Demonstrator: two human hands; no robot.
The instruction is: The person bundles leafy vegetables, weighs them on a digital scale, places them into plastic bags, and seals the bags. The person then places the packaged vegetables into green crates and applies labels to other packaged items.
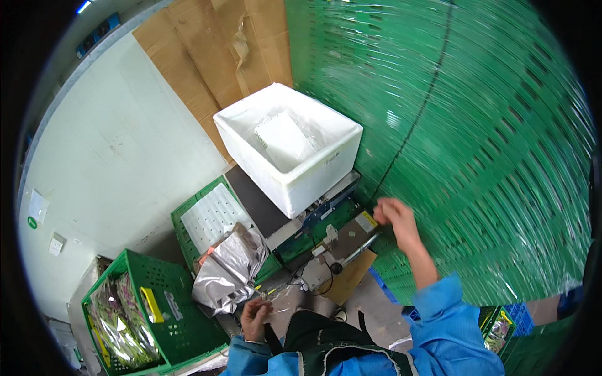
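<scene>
My left hand [255,319] is at the lower middle, its fingers curled near a thin clear plastic strip [282,292]; whether it grips the strip is not plain. A crumpled silver foil bag [230,270] lies just above and left of that hand. My right hand [395,218], somewhat blurred, is raised with bent fingers beside the end of a metal machine arm [350,239] that bears a yellow label. A white foam box [320,181] rests on a dark-topped machine [256,202], with clear plastic and a white block [284,136] inside.
A green crate [174,301] with bagged leafy greens [124,324] stands at lower left. Behind the foil bag, a white perforated sheet [209,216] lies on a green crate. Film-wrapped green crates [470,164] rise on the right; cardboard [216,51] leans behind the foam box.
</scene>
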